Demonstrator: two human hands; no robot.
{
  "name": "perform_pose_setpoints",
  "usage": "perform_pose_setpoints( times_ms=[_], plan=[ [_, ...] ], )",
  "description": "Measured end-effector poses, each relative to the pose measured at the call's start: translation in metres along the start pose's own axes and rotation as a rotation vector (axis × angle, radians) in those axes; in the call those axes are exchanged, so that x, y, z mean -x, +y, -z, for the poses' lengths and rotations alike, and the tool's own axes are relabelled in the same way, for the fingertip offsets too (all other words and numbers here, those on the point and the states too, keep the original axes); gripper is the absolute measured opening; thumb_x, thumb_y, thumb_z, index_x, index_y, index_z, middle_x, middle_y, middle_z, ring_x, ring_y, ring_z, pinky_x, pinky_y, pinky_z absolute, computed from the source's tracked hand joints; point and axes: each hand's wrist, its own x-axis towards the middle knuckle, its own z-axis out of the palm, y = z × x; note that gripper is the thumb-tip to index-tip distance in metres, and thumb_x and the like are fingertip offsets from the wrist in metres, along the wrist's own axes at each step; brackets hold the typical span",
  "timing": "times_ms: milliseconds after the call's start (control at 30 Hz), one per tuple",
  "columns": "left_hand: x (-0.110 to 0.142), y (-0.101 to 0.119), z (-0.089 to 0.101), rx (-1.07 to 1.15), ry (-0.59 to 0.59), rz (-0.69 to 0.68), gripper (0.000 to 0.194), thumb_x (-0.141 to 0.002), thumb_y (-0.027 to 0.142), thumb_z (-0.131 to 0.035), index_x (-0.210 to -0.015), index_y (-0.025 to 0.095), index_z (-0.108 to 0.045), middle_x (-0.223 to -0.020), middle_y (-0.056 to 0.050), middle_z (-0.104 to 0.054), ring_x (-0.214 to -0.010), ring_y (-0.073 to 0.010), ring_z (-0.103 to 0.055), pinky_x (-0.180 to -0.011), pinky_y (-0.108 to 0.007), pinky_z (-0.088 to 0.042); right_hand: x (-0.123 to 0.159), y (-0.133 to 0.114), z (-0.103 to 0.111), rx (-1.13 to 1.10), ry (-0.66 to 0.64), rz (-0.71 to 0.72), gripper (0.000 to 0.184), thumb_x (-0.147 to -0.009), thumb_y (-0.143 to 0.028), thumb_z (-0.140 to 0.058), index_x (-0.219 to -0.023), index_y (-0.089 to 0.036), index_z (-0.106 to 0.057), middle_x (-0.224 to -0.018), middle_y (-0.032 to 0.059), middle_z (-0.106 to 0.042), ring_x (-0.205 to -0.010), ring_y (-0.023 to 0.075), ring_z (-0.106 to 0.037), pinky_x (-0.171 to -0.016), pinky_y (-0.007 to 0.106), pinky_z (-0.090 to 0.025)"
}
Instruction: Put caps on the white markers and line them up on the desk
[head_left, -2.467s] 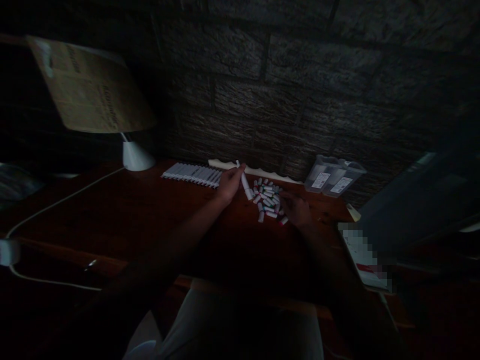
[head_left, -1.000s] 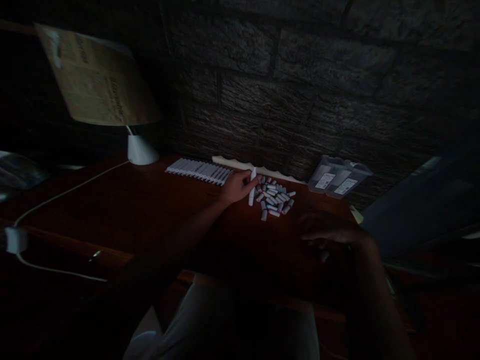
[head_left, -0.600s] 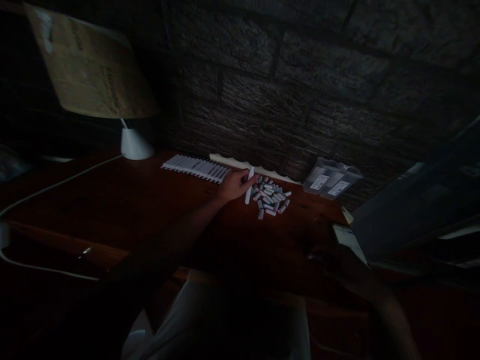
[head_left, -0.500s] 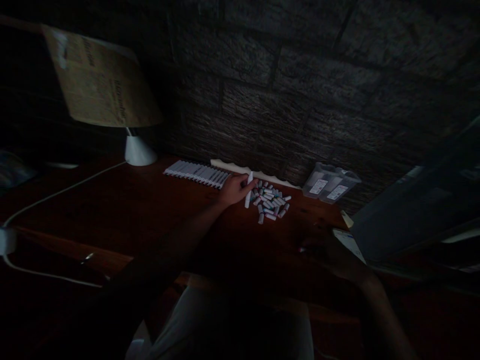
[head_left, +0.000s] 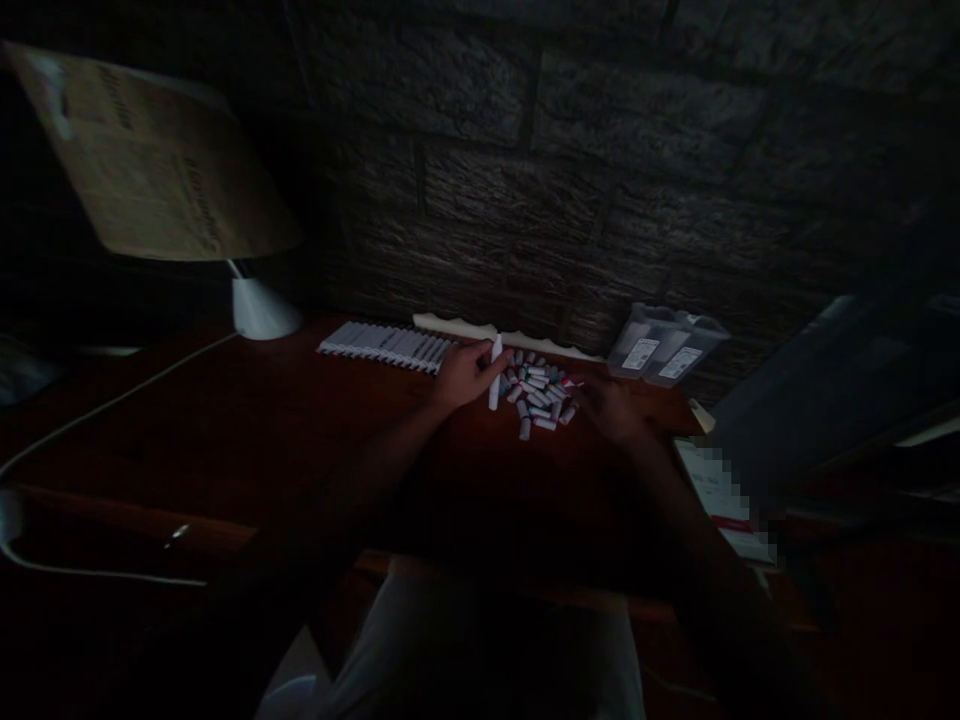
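Observation:
A white marker (head_left: 494, 385) stands nearly upright in my left hand (head_left: 463, 374), thumb and fingers closed round it. Just right of it lies a loose pile of short white marker caps (head_left: 536, 385) with coloured ends. At the pile's right edge my right hand (head_left: 609, 405) pinches a small cap with a pinkish-red end (head_left: 570, 382). Dim light makes its fingers hard to see. Left of my left hand, several white markers (head_left: 386, 345) lie side by side in a row on the wooden desk (head_left: 262, 430).
A lamp (head_left: 262, 308) with a paper shade stands at the back left, its white cable (head_left: 120, 400) trailing over the desk. Two clear plastic cases (head_left: 652, 347) stand by the brick wall. A pale wavy-edged strip (head_left: 450, 325) lies along the back. A booklet (head_left: 724, 500) lies at right.
My right hand has moved up and left from the desk's front right to the pile, carrying the small cap. My left hand still holds the marker. The view has shifted slightly.

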Motion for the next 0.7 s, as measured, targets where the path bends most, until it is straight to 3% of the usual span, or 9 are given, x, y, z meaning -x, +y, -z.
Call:
perform_pose_setpoints(
  times_ms=[200,500,700],
  plan=[
    [0.002,0.006,0.001,-0.007,-0.015,0.004,0.039,-0.093,0.045,-0.053,-0.066,0.018,-0.056,-0.055,0.002,-0.052,-0.055,-0.0119,-0.048,-0.055,-0.025,-0.035,0.002,0.01,0.001,-0.078,-0.152,0.0,0.021,-0.092,-0.026,-0.055,-0.101,-0.019,-0.072,-0.099,0.0061,-0.077,-0.086,0.0196,-0.072,-0.08,0.032,-0.055],
    [0.001,0.0,-0.002,0.001,-0.013,-0.006,0.039,-0.092,0.045,-0.054,-0.065,0.018,-0.056,-0.054,0.002,-0.05,-0.055,-0.0119,-0.046,-0.055,-0.026,-0.032,0.0,0.017,0.009,0.087,-0.035,-0.144,0.026,-0.088,-0.017,-0.054,-0.102,-0.022,-0.075,-0.1,0.0059,-0.078,-0.086,0.0209,-0.073,-0.083,0.033,-0.055],
    [0.001,0.002,-0.002,-0.004,-0.014,0.003,0.038,-0.092,0.046,-0.054,-0.066,0.018,-0.057,-0.054,0.002,-0.049,-0.054,-0.0123,-0.045,-0.055,-0.026,-0.032,0.0,0.019,0.006,0.029,0.022,-0.204,0.021,-0.091,-0.034,-0.058,-0.097,-0.022,-0.075,-0.101,0.0052,-0.077,-0.09,0.021,-0.072,-0.082,0.032,-0.055]
  ],
)
